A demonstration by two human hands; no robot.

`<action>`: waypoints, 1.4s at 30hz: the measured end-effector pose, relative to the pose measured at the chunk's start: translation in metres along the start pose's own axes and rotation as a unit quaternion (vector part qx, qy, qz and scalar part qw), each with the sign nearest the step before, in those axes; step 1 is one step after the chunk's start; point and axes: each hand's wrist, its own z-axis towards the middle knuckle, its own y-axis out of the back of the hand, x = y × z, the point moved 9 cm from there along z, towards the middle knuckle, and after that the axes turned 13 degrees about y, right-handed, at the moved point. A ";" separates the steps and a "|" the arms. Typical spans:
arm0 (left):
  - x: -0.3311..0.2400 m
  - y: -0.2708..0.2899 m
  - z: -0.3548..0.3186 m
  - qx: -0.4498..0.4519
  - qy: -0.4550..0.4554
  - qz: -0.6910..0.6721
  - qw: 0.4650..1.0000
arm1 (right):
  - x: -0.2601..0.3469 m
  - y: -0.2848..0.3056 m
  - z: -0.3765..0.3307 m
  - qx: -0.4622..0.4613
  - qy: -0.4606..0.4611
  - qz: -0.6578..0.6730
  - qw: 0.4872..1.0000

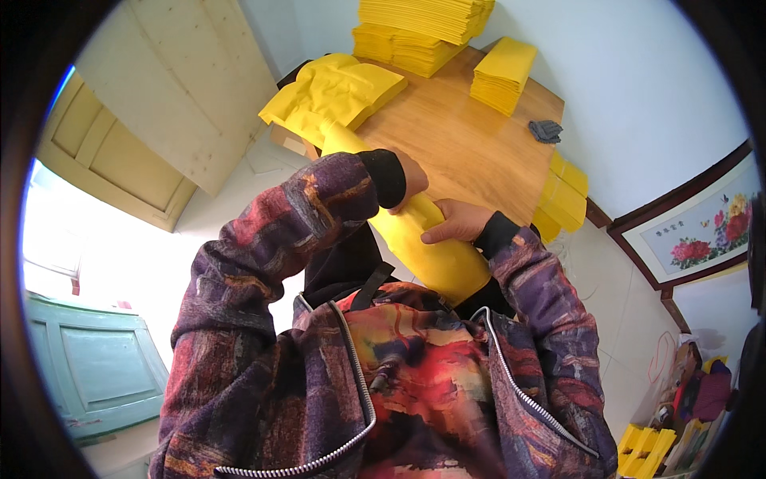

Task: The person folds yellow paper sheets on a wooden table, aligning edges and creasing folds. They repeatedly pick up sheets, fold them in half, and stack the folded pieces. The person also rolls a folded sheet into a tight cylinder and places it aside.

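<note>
A long yellow paper-like sheet (435, 255), bent into a curve, slants from the table's near left edge down to my lap. My left hand (412, 179) is closed on its middle, with the fingers mostly hidden behind the wrist and the black cuff. Just to the right, my right hand (459, 219) grips the sheet's right edge. Its thumb lies on top and the other fingers are out of sight underneath. Beyond my left hand, a crumpled, spread yellow sheet (339, 89) covers the table's left corner.
On the wooden table (455, 136) stand a tall yellow stack (419, 48) and a smaller yellow stack (503, 76). A grey crumpled cloth item (546, 131) lies at the right edge. More yellow sheets (562, 195) sit beside the table. A framed flower picture (694, 231) leans at right.
</note>
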 end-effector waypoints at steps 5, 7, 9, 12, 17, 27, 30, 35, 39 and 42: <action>-0.001 -0.003 -0.006 0.043 -0.043 -0.046 0.997 | 0.010 0.017 0.000 -0.084 -0.005 -0.348 0.934; 0.000 0.000 -0.007 0.059 -0.051 -0.115 0.990 | 0.009 0.016 0.001 -0.105 -0.022 -0.364 0.925; -0.007 -0.003 -0.004 0.063 -0.057 -0.042 0.996 | 0.000 0.005 0.004 -0.077 -0.001 -0.209 0.975; -0.010 -0.007 0.002 0.044 -0.012 -0.003 0.999 | -0.005 -0.023 0.009 0.005 0.040 0.163 0.986; -0.012 -0.015 0.006 0.072 -0.077 -0.052 0.993 | 0.003 0.011 0.001 -0.112 0.054 -0.322 0.939; -0.017 -0.015 0.014 0.031 -0.025 0.014 0.999 | -0.005 -0.007 0.002 -0.043 0.080 -0.008 0.996; -0.021 -0.016 0.011 0.056 -0.084 -0.029 0.994 | -0.002 0.008 -0.003 -0.127 0.031 -0.303 0.944; -0.021 0.000 0.011 -0.001 -0.007 0.012 1.000 | -0.024 0.001 0.002 -0.130 0.000 -0.076 0.989; -0.036 0.015 -0.007 -0.169 0.016 0.071 0.983 | -0.047 -0.019 0.000 -0.052 -0.010 0.211 0.976; -0.042 0.008 -0.005 -0.157 0.003 0.088 0.984 | -0.049 -0.020 -0.001 -0.034 0.004 0.154 0.987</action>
